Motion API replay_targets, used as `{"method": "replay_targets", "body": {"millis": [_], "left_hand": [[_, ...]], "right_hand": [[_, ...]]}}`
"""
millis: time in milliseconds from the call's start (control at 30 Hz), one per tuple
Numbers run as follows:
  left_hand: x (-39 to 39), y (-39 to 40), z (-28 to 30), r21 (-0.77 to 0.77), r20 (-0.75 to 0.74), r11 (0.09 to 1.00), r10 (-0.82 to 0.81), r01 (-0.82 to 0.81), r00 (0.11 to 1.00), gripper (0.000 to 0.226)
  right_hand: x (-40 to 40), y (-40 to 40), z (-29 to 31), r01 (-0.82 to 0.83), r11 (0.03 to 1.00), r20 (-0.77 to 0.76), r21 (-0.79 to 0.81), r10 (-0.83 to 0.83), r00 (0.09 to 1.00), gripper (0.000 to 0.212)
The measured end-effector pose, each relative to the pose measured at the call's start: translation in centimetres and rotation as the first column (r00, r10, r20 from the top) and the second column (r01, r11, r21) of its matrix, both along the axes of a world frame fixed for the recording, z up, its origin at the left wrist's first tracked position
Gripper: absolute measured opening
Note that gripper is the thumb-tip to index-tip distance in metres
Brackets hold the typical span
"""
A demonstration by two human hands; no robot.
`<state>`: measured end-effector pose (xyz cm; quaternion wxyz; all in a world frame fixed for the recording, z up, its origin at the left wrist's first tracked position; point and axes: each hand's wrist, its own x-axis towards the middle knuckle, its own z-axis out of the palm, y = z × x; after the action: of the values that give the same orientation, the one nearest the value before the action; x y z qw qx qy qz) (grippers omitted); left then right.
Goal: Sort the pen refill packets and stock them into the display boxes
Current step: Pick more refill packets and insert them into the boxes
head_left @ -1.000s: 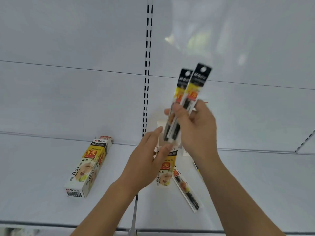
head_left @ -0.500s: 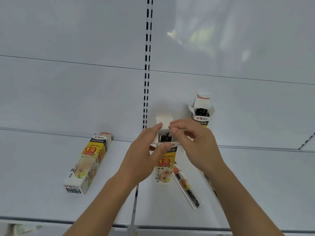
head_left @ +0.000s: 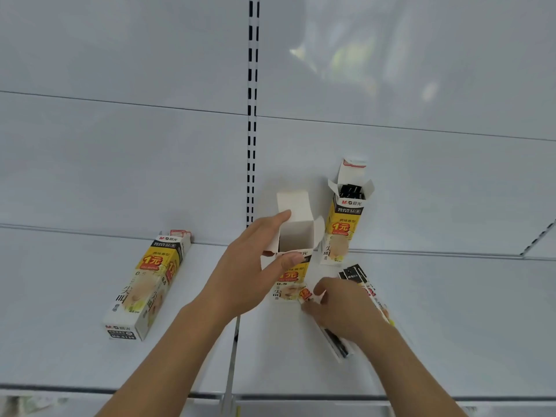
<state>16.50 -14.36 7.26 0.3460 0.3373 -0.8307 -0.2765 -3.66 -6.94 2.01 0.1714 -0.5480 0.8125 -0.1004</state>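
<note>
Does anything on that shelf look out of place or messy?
Yes. One display box lies flat on its side at the left, while two others stand upright. Loose refill packets lie scattered on the shelf by the right hand, not yet boxed.

Both bare forearms reach forward and up from the lower edge. The left hand (head_left: pixel 240 266) is raised, its thumb and curled fingers closed around a box (head_left: pixel 293 251). The right hand (head_left: pixel 343 308) is lower, palm down, its fingers bent and pinching a packet (head_left: pixel 331 335).
</note>
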Motion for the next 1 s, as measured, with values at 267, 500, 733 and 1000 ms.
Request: {"method": "replay_targets", "body": {"millis": [267, 500, 733, 1000], "left_hand": [[0.5, -0.4, 0.4, 0.041, -0.024, 0.999, 0.008, -0.007, 1.0, 0.073], [0.3, 0.0, 0.3, 0.035, -0.012, 0.999, -0.003, 0.003, 1.0, 0.07], [0.3, 0.6, 0.3, 0.02, -0.011, 1.0, 0.007, -0.007, 1.0, 0.068], [0.4, 0.7, 0.2, 0.006, 0.0, 1.0, 0.007, -0.007, 1.0, 0.068]], "right_hand": [[-0.7, -0.8, 0.6, 0.119, 0.99, 0.051, -0.073, -0.115, 0.992, 0.03], [0.0, -1.7, 0.0, 0.077, 0.993, 0.023, 0.093, -0.079, 0.997, 0.028], [-0.5, -1.7, 0.1, 0.117, 0.993, 0.129, -0.017, -0.113, 0.985, 0.023], [0.1, 1.4, 11.8, 0.531, 0.48, 0.654, -0.698, 0.126, 0.746, 0.02]]}}
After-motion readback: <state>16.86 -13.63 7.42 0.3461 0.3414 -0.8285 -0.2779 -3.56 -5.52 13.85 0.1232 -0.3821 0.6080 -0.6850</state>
